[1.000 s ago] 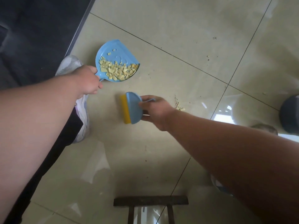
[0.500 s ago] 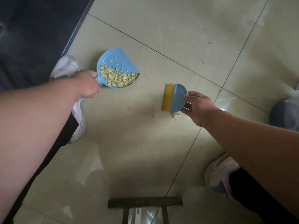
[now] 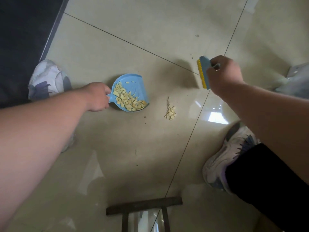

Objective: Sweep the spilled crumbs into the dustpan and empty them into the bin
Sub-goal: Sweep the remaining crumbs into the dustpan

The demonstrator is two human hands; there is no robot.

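A light blue dustpan point(image 3: 133, 83) lies on the pale tiled floor, its tray holding several yellow crumbs point(image 3: 127, 101). My left hand point(image 3: 97, 96) grips its short handle. A small heap of yellow crumbs point(image 3: 170, 112) sits on the floor just right of the dustpan's open edge, apart from it. My right hand point(image 3: 223, 75) holds a blue hand brush with yellow bristles point(image 3: 203, 73), lifted above and to the right of the heap, bristles facing left. No bin can be made out for certain.
My two white sneakers stand at the left point(image 3: 46, 79) and lower right point(image 3: 224, 158). A dark mat or cabinet base point(image 3: 23, 34) fills the upper left. A dark wooden stool frame point(image 3: 143, 206) is at the bottom. A pale plastic bag point(image 3: 296, 84) lies at the right edge. Tiny specks dot the floor.
The brush has lifted off the small crumb heap and moved up and right, uncovering it. The dustpan has come closer to the heap. The view has shifted.
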